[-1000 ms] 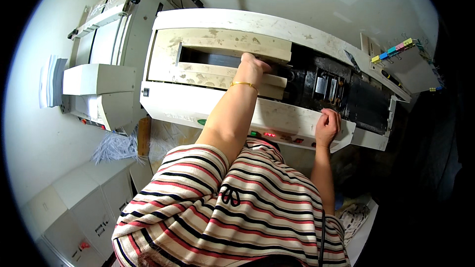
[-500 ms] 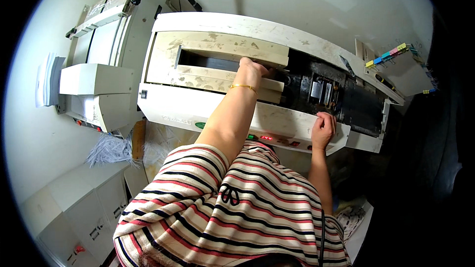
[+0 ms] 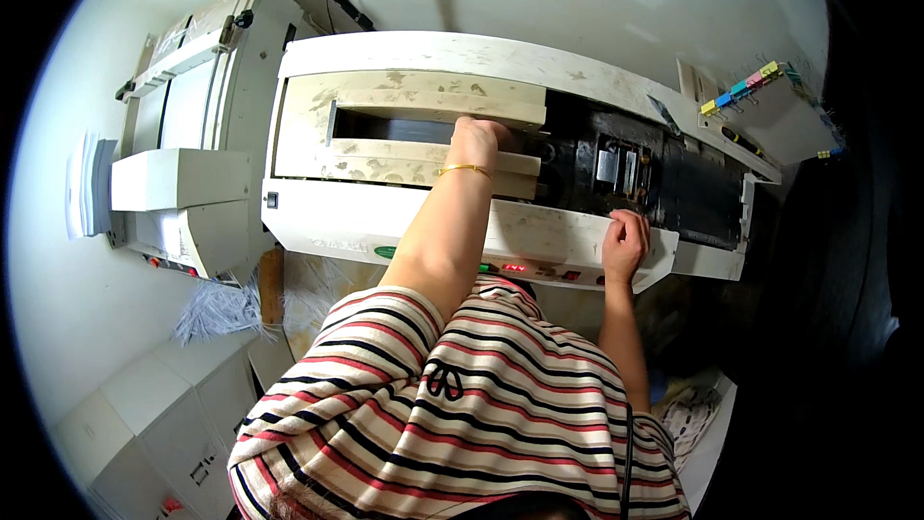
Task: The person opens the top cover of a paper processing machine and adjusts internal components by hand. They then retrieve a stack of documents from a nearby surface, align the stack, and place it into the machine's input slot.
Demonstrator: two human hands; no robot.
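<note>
While the left hand lay over the slot of the machine by the wall, the right hand curled at the machine's front; I could not tell whether either grip pinched anything.

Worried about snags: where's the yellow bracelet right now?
In the head view, the yellow bracelet is just above centre, around the wrist of the left hand, over the white machine.

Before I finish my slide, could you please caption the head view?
White machine: left hand at its slot, right hand at its front.
</note>
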